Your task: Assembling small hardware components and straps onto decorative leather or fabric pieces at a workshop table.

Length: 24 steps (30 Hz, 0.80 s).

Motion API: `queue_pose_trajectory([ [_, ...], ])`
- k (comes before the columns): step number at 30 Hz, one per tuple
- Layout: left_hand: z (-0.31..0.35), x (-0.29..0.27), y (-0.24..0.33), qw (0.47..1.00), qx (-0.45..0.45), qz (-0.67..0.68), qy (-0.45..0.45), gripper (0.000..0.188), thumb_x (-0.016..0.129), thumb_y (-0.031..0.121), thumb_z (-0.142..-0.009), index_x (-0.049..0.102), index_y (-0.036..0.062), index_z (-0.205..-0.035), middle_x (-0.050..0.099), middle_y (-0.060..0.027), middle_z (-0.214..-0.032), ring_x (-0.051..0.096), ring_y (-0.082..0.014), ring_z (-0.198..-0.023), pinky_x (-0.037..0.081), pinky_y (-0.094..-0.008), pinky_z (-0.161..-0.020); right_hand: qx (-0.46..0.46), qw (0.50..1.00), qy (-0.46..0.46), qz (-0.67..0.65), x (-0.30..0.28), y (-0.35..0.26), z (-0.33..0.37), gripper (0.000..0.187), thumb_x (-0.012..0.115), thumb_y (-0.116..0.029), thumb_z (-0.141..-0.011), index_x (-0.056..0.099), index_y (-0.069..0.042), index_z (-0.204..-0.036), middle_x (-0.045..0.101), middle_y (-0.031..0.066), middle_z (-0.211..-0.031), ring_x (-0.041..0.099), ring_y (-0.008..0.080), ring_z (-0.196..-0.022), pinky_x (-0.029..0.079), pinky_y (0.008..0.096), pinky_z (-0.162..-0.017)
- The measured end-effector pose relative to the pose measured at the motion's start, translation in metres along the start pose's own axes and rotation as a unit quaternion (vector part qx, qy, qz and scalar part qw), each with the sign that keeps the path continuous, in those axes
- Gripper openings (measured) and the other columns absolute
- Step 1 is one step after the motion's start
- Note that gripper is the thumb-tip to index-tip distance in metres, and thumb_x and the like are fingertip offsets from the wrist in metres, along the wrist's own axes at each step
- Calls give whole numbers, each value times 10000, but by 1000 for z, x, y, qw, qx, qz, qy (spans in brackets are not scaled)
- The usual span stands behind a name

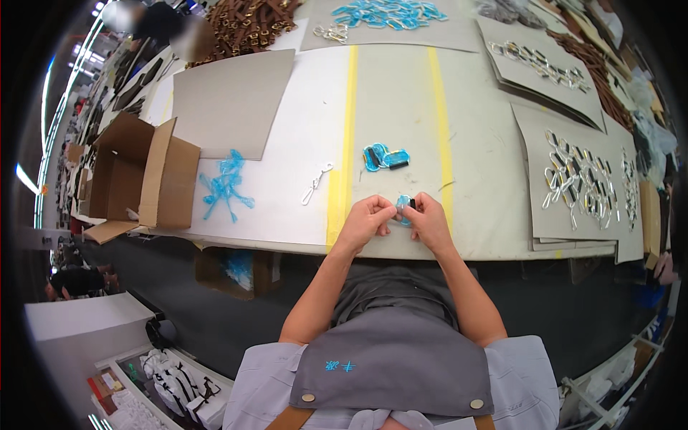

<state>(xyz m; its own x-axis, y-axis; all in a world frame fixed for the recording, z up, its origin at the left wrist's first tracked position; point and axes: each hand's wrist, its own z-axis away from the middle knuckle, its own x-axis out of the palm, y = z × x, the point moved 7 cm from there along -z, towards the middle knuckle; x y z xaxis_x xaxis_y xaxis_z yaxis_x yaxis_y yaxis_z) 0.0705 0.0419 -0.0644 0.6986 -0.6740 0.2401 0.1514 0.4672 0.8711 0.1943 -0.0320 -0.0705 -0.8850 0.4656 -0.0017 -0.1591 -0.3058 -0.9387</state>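
Near the table's front edge, my left hand and my right hand meet, fingers pinched on a small metal clasp in blue plastic film. A black part of it shows by my right fingertips; the rest is mostly covered by my fingers. Just beyond my hands lie blue-wrapped clasps with black parts. To the left of them, a bare silver snap hook rests on the white surface. Farther left is a heap of crumpled blue film.
An open cardboard box stands at left, by a grey board. More boards at right carry loose metal clasps. At the back lie blue-wrapped pieces and brown buckled straps. Yellow tape runs across the table.
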Motion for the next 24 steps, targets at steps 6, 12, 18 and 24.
queue_pose_trajectory([
  [6,2,-1,0,999,-2,24,-39,112,610,128,-883,570,23,-889,605,-33,-762,527,-72,-556,477,-221,-574,-2,998,-54,-22,5,-5,4,212,653,-112,-832,470,-36,-757,508,11,-632,465,51,-452,407,212,-367],
  [12,-4,2,-8,999,4,19,-37,129,594,138,-889,557,15,-891,595,-35,-745,493,-57,-526,500,-231,-536,-15,998,-66,1,7,-2,2,207,665,-140,-824,490,-34,-796,517,8,-644,474,51,-456,410,207,-376],
  [18,1,5,7,999,28,4,-17,160,607,165,-882,555,14,-884,605,-46,-720,507,-64,-529,481,-240,-515,-21,999,-40,27,8,-8,3,208,660,-128,-822,479,-33,-782,502,13,-636,470,62,-438,392,220,-357],
  [24,-4,5,39,877,176,-445,32,321,590,285,-863,606,-4,-726,614,-106,-651,570,-169,-524,457,-292,-524,-19,987,-64,147,10,-10,-4,206,651,-104,-775,461,-38,-730,504,37,-575,515,112,-399,403,268,-338],
])
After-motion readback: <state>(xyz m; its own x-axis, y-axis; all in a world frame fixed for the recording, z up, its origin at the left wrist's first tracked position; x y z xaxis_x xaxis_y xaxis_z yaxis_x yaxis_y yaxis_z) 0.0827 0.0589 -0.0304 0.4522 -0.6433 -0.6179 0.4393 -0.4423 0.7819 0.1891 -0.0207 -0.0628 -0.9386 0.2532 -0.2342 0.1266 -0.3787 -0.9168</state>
